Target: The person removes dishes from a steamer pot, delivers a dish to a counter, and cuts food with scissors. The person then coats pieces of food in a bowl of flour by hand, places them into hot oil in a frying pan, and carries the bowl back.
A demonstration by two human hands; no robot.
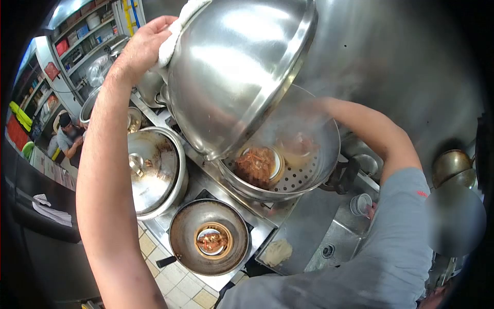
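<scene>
My left hand (150, 44) grips a folded white cloth (180, 31) against a large domed steel lid (234, 67). The lid is tilted up over a wide steamer pot (329, 172) with a perforated bottom. Inside the pot sits a small bamboo steamer (279, 170) with a dish of reddish-brown food (256, 166). Another dish of food (298, 147) behind it is blurred by steam. My right hand (313, 109) reaches over the far side of the pot, its fingers lost in steam and behind the lid.
A wok (180, 226) on the stove holds another bamboo steamer (229, 241) with food. A lidded pot (177, 193) stands to the left. At the right is a metal sink (339, 239). A co-worker (69, 136) is at the far left, beneath shelves (85, 44).
</scene>
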